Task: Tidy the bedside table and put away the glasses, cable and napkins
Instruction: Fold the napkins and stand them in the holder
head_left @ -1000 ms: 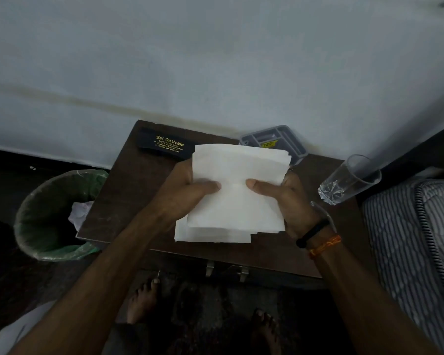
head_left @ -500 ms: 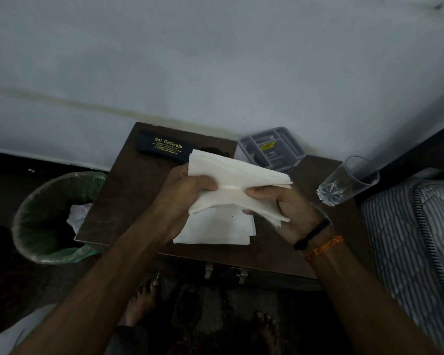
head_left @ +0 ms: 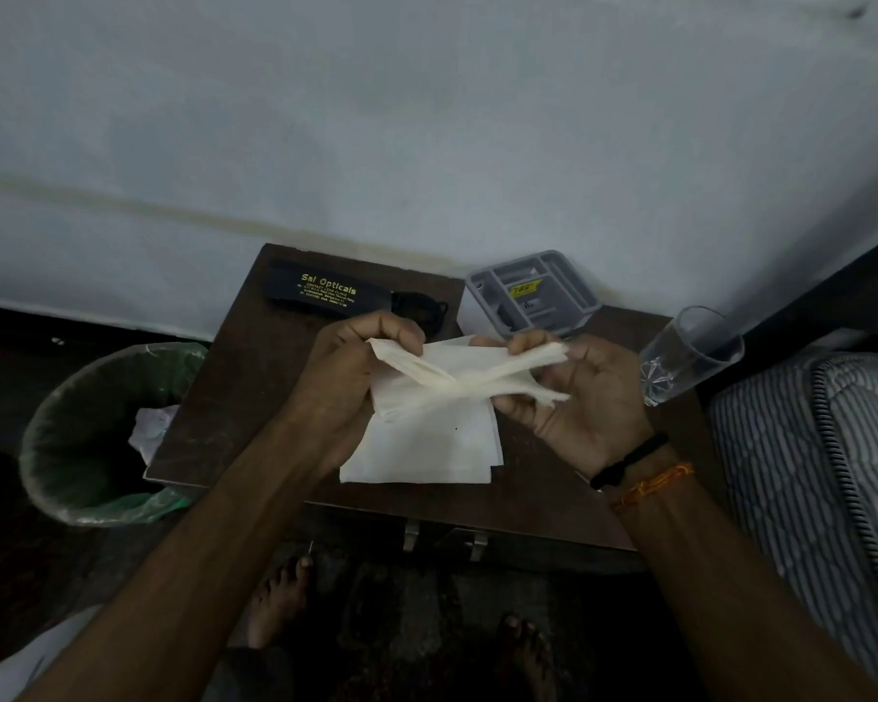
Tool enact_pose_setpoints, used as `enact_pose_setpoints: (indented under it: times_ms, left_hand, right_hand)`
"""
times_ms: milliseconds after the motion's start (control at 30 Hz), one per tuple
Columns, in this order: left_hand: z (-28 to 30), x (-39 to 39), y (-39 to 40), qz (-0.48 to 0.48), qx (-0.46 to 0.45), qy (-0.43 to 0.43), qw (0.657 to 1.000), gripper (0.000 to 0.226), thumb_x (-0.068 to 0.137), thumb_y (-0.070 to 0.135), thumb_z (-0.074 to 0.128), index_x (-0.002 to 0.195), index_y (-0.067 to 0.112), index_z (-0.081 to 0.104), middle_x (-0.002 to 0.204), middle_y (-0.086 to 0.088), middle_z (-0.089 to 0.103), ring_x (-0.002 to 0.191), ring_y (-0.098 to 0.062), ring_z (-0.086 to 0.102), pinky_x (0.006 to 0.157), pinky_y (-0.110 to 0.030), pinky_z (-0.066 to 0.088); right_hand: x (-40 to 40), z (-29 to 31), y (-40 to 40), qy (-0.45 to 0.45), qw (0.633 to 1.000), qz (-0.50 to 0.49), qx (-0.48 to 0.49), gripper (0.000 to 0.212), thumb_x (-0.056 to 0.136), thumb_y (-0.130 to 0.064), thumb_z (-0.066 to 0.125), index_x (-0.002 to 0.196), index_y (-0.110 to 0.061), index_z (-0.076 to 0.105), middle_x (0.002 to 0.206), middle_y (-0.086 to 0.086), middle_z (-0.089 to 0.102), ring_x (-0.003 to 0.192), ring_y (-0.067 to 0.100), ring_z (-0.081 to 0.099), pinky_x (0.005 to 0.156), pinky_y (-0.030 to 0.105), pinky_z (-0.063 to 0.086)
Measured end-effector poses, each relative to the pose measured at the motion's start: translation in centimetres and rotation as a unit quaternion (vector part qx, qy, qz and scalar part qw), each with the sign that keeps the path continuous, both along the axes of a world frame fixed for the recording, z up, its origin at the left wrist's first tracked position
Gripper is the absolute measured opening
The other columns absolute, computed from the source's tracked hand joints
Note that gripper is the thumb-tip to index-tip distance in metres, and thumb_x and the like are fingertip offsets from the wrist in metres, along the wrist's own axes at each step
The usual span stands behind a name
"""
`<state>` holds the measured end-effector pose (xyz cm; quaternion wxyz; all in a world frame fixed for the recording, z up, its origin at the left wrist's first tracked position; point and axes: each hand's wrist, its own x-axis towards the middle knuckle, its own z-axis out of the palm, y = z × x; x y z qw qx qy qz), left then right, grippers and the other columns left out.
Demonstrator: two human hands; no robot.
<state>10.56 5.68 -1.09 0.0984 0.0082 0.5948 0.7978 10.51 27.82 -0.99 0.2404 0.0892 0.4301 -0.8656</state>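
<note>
White napkins (head_left: 457, 382) are pinched by left hand (head_left: 351, 367) and right hand (head_left: 579, 392) above the bedside table (head_left: 234, 387); more lie beneath.

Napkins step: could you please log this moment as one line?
step: folding napkins | left hand: pinches napkin | right hand: pinches napkin | stack: on bedside table

So the white napkins (head_left: 457, 382) are half folded and held up just above the bedside table (head_left: 234, 397), with a few more napkins lying flat (head_left: 422, 448) on the table near its front edge. The black glasses case (head_left: 325, 295) with gold lettering sits at the table's back edge, and something dark, maybe the cable (head_left: 422, 311), is right beside it.
</note>
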Motion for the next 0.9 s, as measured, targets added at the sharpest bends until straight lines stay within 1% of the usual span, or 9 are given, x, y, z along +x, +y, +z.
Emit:
enact_pose_setpoints:
  times_ms: [100, 167, 267, 333, 433, 567, 700, 767, 900]
  left_hand:
    - [-0.2, 0.2, 0.1, 0.015, -0.049, 0.073, 0.996, 0.038, 0.071, -0.001, 0.046, 0.057, 0.024, 0.070, 0.086, 0.001, 0.065, 0.085, -0.012, 0.061, 0.070, -0.025, 0.053]
    - [-0.2, 0.2, 0.3, 0.022, -0.092, 0.104, 0.990, 0.038, 0.068, 0.000, 0.045, 0.056, 0.027, 0.070, 0.091, -0.003, 0.064, 0.089, -0.014, 0.061, 0.072, -0.022, 0.053]
    - [-0.1, 0.3, 0.4, 0.011, -0.136, 0.128, 0.982, 0.038, 0.070, 0.000, 0.047, 0.057, 0.027, 0.070, 0.100, -0.004, 0.064, 0.097, -0.016, 0.060, 0.075, -0.023, 0.054]
    - [-0.3, 0.4, 0.5, -0.008, -0.145, 0.135, 0.980, 0.032, 0.074, 0.001, 0.047, 0.063, 0.022, 0.069, 0.108, -0.004, 0.065, 0.102, -0.017, 0.061, 0.077, -0.028, 0.055]
    - [-0.3, 0.5, 0.6, -0.062, -0.150, 0.126, 0.979, 0.027, 0.084, 0.001, 0.048, 0.072, 0.016, 0.067, 0.110, -0.006, 0.067, 0.105, -0.026, 0.063, 0.078, -0.037, 0.059]
    - [0.1, 0.2, -0.3, -0.161, -0.145, 0.093, 0.972, 0.026, 0.083, -0.009, 0.048, 0.086, 0.007, 0.069, 0.099, 0.001, 0.067, 0.099, -0.017, 0.063, 0.069, -0.023, 0.052]
    - [-0.1, -0.1, -0.8, -0.210, -0.161, 0.046, 0.963, 0.035, 0.057, 0.017, 0.056, 0.089, 0.005, 0.066, 0.109, 0.002, 0.066, 0.104, -0.017, 0.061, 0.072, -0.028, 0.047]
    - [-0.3, -0.1, -0.4, -0.171, -0.180, 0.042, 0.968, 0.028, 0.064, 0.022, 0.068, 0.087, 0.012, 0.056, 0.117, 0.000, 0.066, 0.109, -0.016, 0.062, 0.076, -0.030, 0.052]
    - [0.0, 0.2, 0.7, -0.204, -0.230, -0.005, 0.951, 0.050, 0.073, 0.027, 0.082, 0.111, 0.014, 0.053, 0.114, -0.001, 0.069, 0.098, -0.013, 0.070, 0.076, -0.031, 0.059]
  right_hand:
    - [0.0, 0.0, 0.2, -0.041, 0.996, -0.005, 0.083, 0.047, 0.093, -0.048, 0.050, 0.109, -0.006, 0.064, 0.112, 0.015, 0.065, 0.092, 0.028, 0.067, 0.059, 0.035, 0.061]
    - [0.0, 0.0, 0.1, -0.039, 0.989, 0.013, 0.143, 0.040, 0.091, -0.035, 0.060, 0.120, -0.007, 0.063, 0.111, 0.010, 0.068, 0.089, 0.022, 0.070, 0.061, 0.033, 0.062]
    - [-0.1, -0.5, 0.1, -0.019, 0.983, 0.035, 0.181, 0.047, 0.083, -0.011, 0.070, 0.128, -0.007, 0.060, 0.127, 0.011, 0.066, 0.112, 0.028, 0.067, 0.088, 0.046, 0.058]
    - [0.0, -0.4, 0.2, -0.011, 0.985, 0.027, 0.171, 0.049, 0.080, -0.005, 0.070, 0.128, -0.003, 0.059, 0.127, 0.014, 0.066, 0.116, 0.030, 0.065, 0.093, 0.049, 0.054]
    - [0.0, -0.1, 0.3, 0.004, 0.983, 0.007, 0.186, 0.049, 0.076, -0.002, 0.071, 0.124, 0.000, 0.061, 0.121, 0.014, 0.069, 0.112, 0.030, 0.067, 0.090, 0.044, 0.057]
    - [-0.2, 0.3, 1.4, 0.064, 0.964, -0.029, 0.258, 0.043, 0.078, 0.001, 0.072, 0.120, -0.001, 0.063, 0.116, 0.014, 0.072, 0.107, 0.030, 0.069, 0.084, 0.039, 0.060]
    - [-0.3, 0.4, 1.9, 0.132, 0.938, -0.053, 0.315, 0.037, 0.080, 0.003, 0.071, 0.116, 0.000, 0.064, 0.112, 0.015, 0.072, 0.103, 0.031, 0.069, 0.086, 0.039, 0.058]
    - [-0.3, 0.5, 1.7, 0.163, 0.925, -0.035, 0.341, 0.033, 0.081, 0.006, 0.068, 0.113, -0.002, 0.065, 0.109, 0.014, 0.073, 0.099, 0.028, 0.069, 0.084, 0.038, 0.058]
    - [-0.2, 0.5, 0.8, 0.217, 0.918, 0.031, 0.330, 0.032, 0.079, 0.001, 0.070, 0.108, -0.011, 0.065, 0.101, 0.003, 0.072, 0.095, 0.020, 0.068, 0.076, 0.030, 0.056]
